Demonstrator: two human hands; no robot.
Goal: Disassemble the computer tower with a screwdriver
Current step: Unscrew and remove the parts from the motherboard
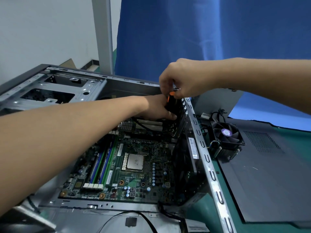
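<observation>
Computer tower of grey metal (209, 165) lies on its side with the inside open, on the green worktop (301, 138), and its green motherboard (131, 167) faces up. Both hands meet at the far right corner inside it. The right hand (181, 78) reaches in from above, fingers pinching the orange top of a black-and-orange-handled screwdriver (170, 105). The left hand (156, 108) curls round the black handle lower down, thumb pointing right. Just right of the tower, 1 black cooling fan (227, 135) sits on a dark grey side panel (269, 174).
</observation>
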